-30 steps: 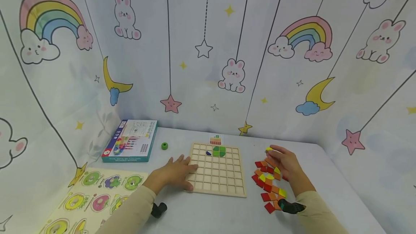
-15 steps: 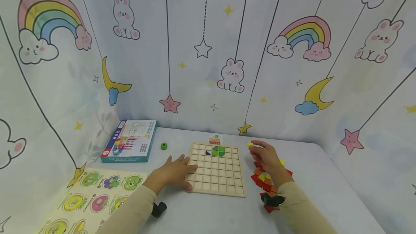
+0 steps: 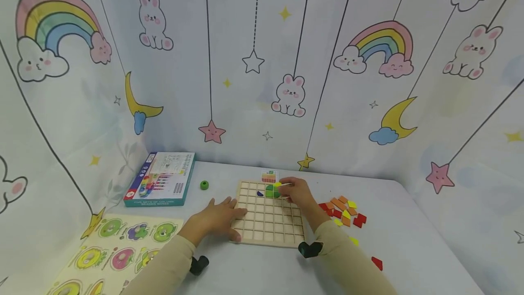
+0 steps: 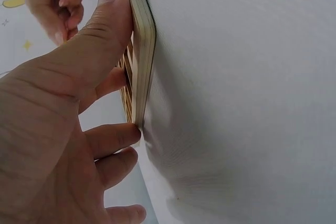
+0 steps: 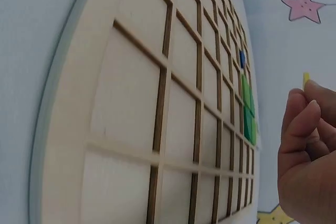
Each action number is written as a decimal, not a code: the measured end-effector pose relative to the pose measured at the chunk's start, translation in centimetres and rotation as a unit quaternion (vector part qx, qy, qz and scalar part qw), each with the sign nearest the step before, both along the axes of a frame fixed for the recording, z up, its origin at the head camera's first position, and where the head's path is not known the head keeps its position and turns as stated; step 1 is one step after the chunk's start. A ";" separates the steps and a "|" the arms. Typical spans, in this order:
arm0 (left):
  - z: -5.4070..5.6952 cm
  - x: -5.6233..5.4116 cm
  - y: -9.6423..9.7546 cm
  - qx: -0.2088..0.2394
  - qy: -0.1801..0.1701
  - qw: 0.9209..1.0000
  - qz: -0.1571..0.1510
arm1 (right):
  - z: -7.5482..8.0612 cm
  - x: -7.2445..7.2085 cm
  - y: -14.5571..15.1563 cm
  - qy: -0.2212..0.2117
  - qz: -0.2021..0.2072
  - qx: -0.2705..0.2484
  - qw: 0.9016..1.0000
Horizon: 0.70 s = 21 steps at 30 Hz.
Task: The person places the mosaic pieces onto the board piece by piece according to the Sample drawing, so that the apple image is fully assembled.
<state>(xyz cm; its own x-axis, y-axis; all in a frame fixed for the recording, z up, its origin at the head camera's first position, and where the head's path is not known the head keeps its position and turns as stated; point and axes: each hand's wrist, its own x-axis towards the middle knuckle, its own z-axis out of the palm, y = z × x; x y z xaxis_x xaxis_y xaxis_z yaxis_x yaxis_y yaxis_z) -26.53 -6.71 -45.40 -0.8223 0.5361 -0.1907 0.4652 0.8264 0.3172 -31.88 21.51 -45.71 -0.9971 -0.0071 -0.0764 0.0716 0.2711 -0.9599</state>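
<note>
A light wooden grid board (image 3: 268,226) lies on the white table. My left hand (image 3: 217,218) rests at its left edge with fingers spread; in the left wrist view the thumb lies along the board's rim. Over the board's far part, my right hand (image 3: 298,191) pinches a small yellow tile (image 5: 306,78) between thumb and fingertips. The tile is just above the green tiles (image 3: 270,191) set in the grid, and the hand partly hides them. A small dark blue piece (image 3: 259,193) sits to their left. Behind the board lies a small picture card (image 3: 269,176).
Loose red, yellow and orange tiles (image 3: 338,203) are scattered right of the board, some behind the right arm. A boxed set (image 3: 161,179) lies back left, with a green bead (image 3: 204,185) beside it. A fruit puzzle board (image 3: 118,240) lies at front left.
My right hand has moved left from the loose tiles to above the board's far part, carrying the yellow tile. My left hand stays at the board's edge.
</note>
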 end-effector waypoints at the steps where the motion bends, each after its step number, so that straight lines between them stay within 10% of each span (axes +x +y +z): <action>1: 0.0 0.0 0.0 0.002 -0.002 1.000 0.000 | -0.1 -0.1 -0.8 0.002 0.015 0.009 1.000; 10: -0.3 -0.4 -0.3 -0.004 -0.006 1.000 0.000 | -1.1 0.0 -7.7 0.025 0.125 0.162 0.979; 21: -0.6 -0.5 -0.2 -0.009 -0.004 1.000 -0.006 | -2.5 -0.3 -10.6 0.015 0.063 0.214 0.975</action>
